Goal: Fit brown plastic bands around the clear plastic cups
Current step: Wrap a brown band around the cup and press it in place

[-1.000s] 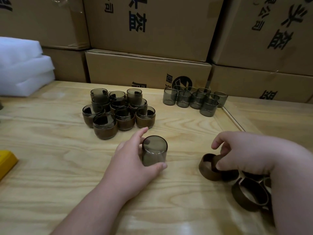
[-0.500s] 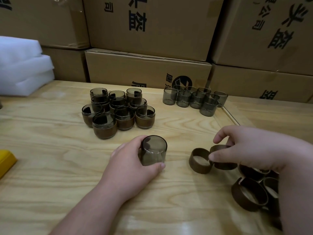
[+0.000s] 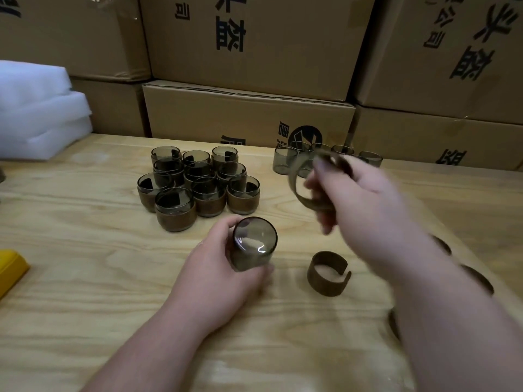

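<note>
Smoky-grey cups (image 3: 254,244), brown bands (image 3: 328,274), pale wood-grain table (image 3: 85,306), seemingly yellow block (image 3: 10,267).

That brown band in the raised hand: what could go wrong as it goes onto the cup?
1. The right hand pinches the brown band in mid-air, blurred with motion; it might slip free.
2. The left hand holds the clear cup tilted off the table; pushing a split band on could twist it loose.
3. A loose band lies just beside the cup, and the finished cups stand close behind; a sweeping arm might knock them.
</note>
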Available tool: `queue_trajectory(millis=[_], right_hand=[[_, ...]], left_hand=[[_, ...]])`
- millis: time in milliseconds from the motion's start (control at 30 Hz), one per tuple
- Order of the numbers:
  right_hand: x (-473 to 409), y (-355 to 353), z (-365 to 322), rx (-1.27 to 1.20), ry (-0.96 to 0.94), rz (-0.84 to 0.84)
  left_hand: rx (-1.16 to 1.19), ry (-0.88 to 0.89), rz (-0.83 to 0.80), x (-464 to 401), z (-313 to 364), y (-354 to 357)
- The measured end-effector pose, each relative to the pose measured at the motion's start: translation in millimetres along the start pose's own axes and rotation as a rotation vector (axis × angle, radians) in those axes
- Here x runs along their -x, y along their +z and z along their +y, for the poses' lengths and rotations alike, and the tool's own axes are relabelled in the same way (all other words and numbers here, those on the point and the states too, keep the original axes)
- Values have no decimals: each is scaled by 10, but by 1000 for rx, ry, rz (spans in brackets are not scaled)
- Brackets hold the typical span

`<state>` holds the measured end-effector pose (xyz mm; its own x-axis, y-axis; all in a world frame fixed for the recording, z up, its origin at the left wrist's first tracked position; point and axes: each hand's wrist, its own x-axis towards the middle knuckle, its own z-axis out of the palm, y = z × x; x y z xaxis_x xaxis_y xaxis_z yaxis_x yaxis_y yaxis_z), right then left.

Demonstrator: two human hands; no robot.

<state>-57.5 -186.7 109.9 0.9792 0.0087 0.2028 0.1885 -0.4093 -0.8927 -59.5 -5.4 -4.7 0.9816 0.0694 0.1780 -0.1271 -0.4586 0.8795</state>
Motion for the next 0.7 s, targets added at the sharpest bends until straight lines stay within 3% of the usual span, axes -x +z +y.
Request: queue_trajectory(millis=[100,300,467,533,600,700], right_hand=[[106,534,67,-544,178,196],[224,959,346,-508,331,358],[136,897,517,-568,378,484],[142,890,594,-520,271,419],[181,917,654,-395,54,258],[241,1047,706,-402,-178,-3]], left_hand=[[52,12,44,-14,-16,-10],[120,11,182,-69,-86,-15],[135,16,144,-70,-87,16],[104,30,140,-68,-69,14],[59,53,166,-67,-56,-6],[5,75,175,-54,-6,-51]])
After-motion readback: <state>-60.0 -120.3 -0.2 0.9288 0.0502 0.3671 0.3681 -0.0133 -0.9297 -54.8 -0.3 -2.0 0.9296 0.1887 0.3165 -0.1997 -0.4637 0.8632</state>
